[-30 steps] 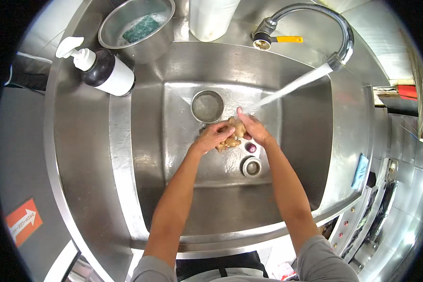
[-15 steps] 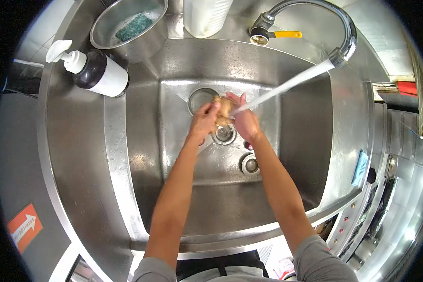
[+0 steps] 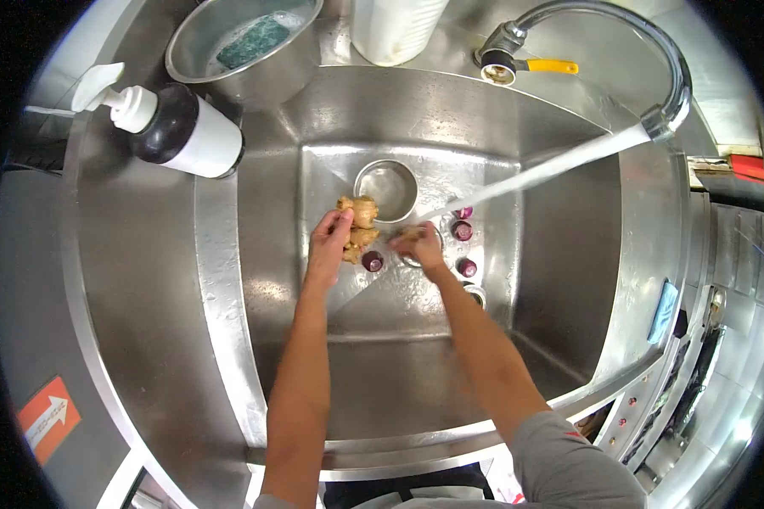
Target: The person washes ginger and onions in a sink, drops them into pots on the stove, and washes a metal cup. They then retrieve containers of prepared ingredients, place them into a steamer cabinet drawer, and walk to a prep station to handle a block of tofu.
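Purple bulbs (image 3: 462, 230), four; one ginger root (image 3: 362, 237) in the left hand (image 3: 327, 245).

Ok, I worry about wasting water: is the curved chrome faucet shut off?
No, a white stream of water pours from the curved chrome faucet into the stainless steel sink.

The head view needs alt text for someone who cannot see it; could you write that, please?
A left hand holds ginger in a metal sink, the right hand blurred beside it; a running tap sends water down near small purple bulbs.
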{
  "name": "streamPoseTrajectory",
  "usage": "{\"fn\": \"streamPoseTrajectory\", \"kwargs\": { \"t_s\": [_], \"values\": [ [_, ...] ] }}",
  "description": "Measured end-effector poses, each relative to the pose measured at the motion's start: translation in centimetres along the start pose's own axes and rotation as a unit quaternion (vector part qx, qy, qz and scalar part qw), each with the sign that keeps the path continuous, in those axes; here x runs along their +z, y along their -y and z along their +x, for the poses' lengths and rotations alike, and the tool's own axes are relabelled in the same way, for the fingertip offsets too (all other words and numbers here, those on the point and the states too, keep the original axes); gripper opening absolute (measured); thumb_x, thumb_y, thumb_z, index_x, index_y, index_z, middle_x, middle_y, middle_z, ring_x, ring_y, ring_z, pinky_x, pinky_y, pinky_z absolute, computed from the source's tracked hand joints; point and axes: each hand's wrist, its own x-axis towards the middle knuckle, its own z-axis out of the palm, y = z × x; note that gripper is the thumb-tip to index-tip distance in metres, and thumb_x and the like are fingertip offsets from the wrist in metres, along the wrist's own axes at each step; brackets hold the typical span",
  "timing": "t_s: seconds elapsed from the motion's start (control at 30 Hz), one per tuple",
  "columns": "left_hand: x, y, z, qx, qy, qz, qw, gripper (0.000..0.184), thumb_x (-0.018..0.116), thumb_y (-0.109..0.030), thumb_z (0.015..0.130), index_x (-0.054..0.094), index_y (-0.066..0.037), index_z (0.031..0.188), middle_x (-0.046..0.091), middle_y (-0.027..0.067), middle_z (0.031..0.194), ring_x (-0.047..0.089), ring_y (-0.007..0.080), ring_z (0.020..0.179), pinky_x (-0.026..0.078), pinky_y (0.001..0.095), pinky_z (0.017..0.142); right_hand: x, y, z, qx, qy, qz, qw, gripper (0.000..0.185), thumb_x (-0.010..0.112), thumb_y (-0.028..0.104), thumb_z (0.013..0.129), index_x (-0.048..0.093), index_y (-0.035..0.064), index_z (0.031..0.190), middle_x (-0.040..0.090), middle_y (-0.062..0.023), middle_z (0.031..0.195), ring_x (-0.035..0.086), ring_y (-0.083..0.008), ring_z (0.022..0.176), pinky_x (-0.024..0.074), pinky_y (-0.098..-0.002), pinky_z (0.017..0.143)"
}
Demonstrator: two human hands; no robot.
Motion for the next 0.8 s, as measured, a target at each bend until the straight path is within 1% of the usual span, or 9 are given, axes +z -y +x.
{"fn": "streamPoseTrajectory", "kwargs": {
  "t_s": [0.07,0.13,0.33,0.4,0.43,0.57,0.63,0.77,0.8],
  "values": [
    [0.6,0.3,0.1,0.031,-0.006,0.023,0.999,0.029,0.060,-0.032,0.095,0.062,-0.003,0.096,0.059,0.0014,0.083,0.058,0.0091,0.070,0.051,0.0261,0.054,-3.2,2.2,-0.7,-0.023,-0.038,0.082,0.996,0.034,0.069,0.004,0.082,0.050,0.0055,0.111,0.062,-0.0067,0.100,0.064,-0.0164,0.086,0.0520,-0.0289,0.067],
    [2.7,0.1,-0.9,-0.006,0.032,0.015,0.999,0.029,0.061,-0.033,0.094,0.062,-0.004,0.095,0.058,0.0011,0.081,0.057,0.0084,0.068,0.049,0.0254,0.053,-4.1,6.0,-1.8,-0.081,-0.017,0.065,0.994,0.036,0.067,0.009,0.087,0.049,0.0061,0.118,0.061,-0.0066,0.101,0.061,-0.0137,0.088,0.0487,-0.0261,0.071],
    [8.2,3.2,-0.3,-0.065,-0.031,0.056,0.996,0.040,0.060,-0.041,0.092,0.063,-0.002,0.102,0.064,0.0063,0.083,0.058,0.0142,0.068,0.049,0.0299,0.061,-2.2,12.4,-3.5,-0.132,-0.063,-0.017,0.989,0.033,0.061,0.013,0.091,0.047,0.0009,0.119,0.060,-0.0071,0.097,0.057,-0.0131,0.088,0.0474,-0.0285,0.076],
    [9.2,3.4,-0.8,0.018,0.001,0.126,0.992,0.040,0.059,-0.042,0.092,0.063,-0.002,0.099,0.064,0.0057,0.082,0.058,0.0137,0.071,0.047,0.0301,0.065,-1.6,12.2,-3.9,-0.204,-0.102,-0.187,0.956,0.030,0.060,0.014,0.092,0.048,-0.0006,0.115,0.058,-0.0067,0.094,0.054,-0.0127,0.084,0.0472,-0.0290,0.075],
    [9.7,3.2,-1.1,-0.035,-0.004,0.116,0.993,0.039,0.059,-0.041,0.093,0.062,-0.002,0.097,0.063,0.0052,0.080,0.056,0.0131,0.070,0.046,0.0292,0.064,-1.0,12.2,-4.3,-0.222,-0.123,-0.133,0.958,0.027,0.062,0.015,0.092,0.050,-0.0001,0.111,0.056,-0.0056,0.089,0.053,-0.0123,0.082,0.0466,-0.0285,0.074],
    [10.5,3.0,-1.3,-0.073,0.022,0.097,0.992,0.037,0.056,-0.041,0.094,0.062,-0.005,0.100,0.060,0.0026,0.085,0.053,0.0097,0.074,0.047,0.0265,0.063,-0.1,14.6,-6.5,-0.137,-0.114,-0.108,0.978,0.023,0.061,0.016,0.092,0.051,0.0010,0.108,0.057,-0.0046,0.087,0.053,-0.0124,0.081,0.0459,-0.0277,0.074],
    [11.4,3.4,-1.1,-0.019,0.029,0.082,0.996,0.033,0.055,-0.037,0.095,0.063,-0.006,0.101,0.060,0.0008,0.085,0.054,0.0108,0.077,0.045,0.0270,0.071,-0.5,14.0,-6.8,-0.092,-0.111,-0.095,0.985,0.022,0.058,0.017,0.093,0.051,0.0027,0.109,0.057,-0.0031,0.086,0.052,-0.0126,0.079,0.0459,-0.0288,0.073],
    [12.9,4.0,-1.1,-0.018,0.014,0.029,0.999,0.032,0.055,-0.034,0.095,0.062,-0.004,0.102,0.062,0.0037,0.086,0.055,0.0144,0.077,0.046,0.0300,0.072,-2.6,13.5,-6.3,-0.160,-0.100,-0.196,0.962,0.022,0.055,0.018,0.094,0.051,0.0038,0.112,0.056,-0.0026,0.087,0.052,-0.0128,0.081,0.0463,-0.0290,0.072],
    [12.8,3.3,-0.9,0.033,0.015,0.121,0.992,0.031,0.054,-0.032,0.094,0.062,-0.004,0.102,0.062,0.0071,0.087,0.056,0.0186,0.078,0.046,0.0322,0.073,-3.1,12.9,-5.8,-0.155,-0.109,-0.145,0.971,0.025,0.057,0.020,0.093,0.052,0.0032,0.112,0.055,-0.0032,0.088,0.053,-0.0139,0.084,0.0465,-0.0295,0.073]
  ]
}}
